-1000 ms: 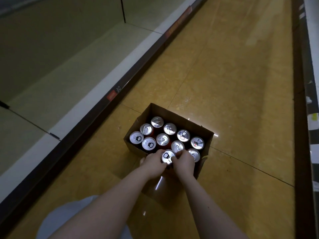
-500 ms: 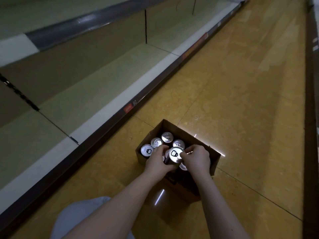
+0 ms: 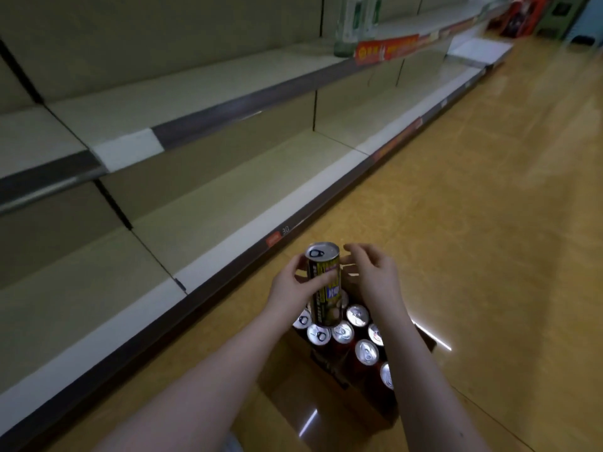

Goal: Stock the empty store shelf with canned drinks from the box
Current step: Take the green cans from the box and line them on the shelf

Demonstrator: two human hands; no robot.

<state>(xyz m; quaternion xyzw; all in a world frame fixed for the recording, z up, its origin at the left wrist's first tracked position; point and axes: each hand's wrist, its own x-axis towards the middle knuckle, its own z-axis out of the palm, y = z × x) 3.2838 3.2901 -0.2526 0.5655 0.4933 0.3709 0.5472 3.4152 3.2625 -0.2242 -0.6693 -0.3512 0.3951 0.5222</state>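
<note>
Both forearms reach forward over the cardboard box [image 3: 329, 370] on the tiled floor [image 3: 473, 223]. The left hand [image 3: 293, 288] wraps around 1 tall can [image 3: 324, 285], thumb across its printed side and fingers behind, holding it upright above the box with the pull-tab lid facing up. The right hand [image 3: 375, 275] hovers just beside the can, palm turned toward it, fingers loosely curled and spread, gripping nothing. Below, the remaining cans [image 3: 359, 337] stand upright in the box, silver tops showing. To the left runs the bare bottom shelf [image 3: 202, 223], with a price rail along its front edge.
</note>
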